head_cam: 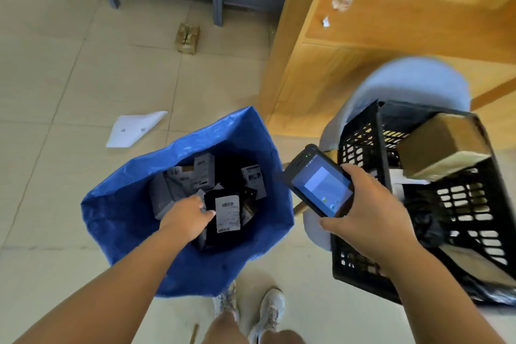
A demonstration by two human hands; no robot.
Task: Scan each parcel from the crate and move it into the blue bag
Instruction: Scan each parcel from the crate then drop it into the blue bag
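The placing step looks to be in hand. The left hand [185, 215] reaches into the blue bag [125, 204], its grip at the left edge of a black parcel [227, 212] on the pile; I cannot tell whether it pinches or only touches it. The right hand [371, 220] wraps its grip round the scanner [318, 187]. The next move probably calls for a reach to the crate [360, 142], where a brown box [444, 145] waits.

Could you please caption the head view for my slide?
Left hand on a black labelled parcel in the blue bag; right hand holds the scanner beside the crate.
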